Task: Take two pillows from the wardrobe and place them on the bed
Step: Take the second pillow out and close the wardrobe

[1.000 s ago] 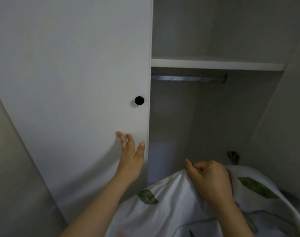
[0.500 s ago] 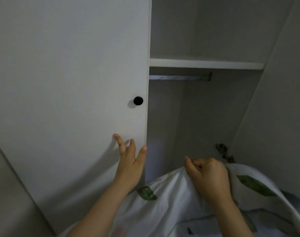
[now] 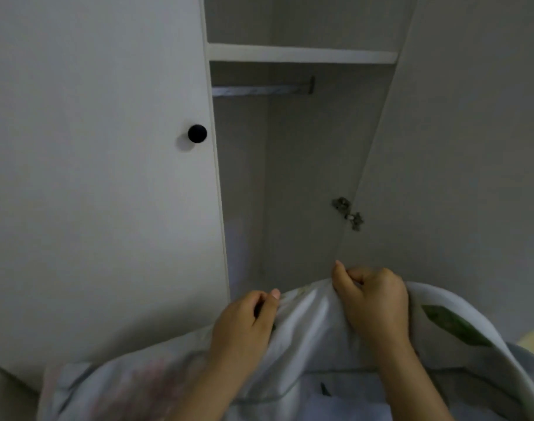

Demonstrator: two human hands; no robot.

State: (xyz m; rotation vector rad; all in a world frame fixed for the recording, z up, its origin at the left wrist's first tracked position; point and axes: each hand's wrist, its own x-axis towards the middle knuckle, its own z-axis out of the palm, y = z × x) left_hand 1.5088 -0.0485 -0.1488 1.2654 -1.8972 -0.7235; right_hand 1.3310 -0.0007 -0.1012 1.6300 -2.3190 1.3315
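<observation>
Both hands pinch the top edge of a leaf-print pillow (image 3: 305, 338) held in front of the open wardrobe (image 3: 290, 177): left hand (image 3: 244, 326) and right hand (image 3: 372, 302), fingers curled tight into bunched fabric. It looks soft and light; gripping its corners seems surest.

- The light is dim and flat, with a grey-blue cast and no glare anywhere
- My wardrobe door (image 3: 101, 177) is the brightest surface; the inside of the wardrobe falls into shadow
- The black knob (image 3: 197, 133) throws a soft shadow down and to the left
- The wide lens bends the door edges, which lean outward
- The pillow (image 3: 305, 335) looks soft and smeared near the bottom edge, its leaf print blurred
</observation>
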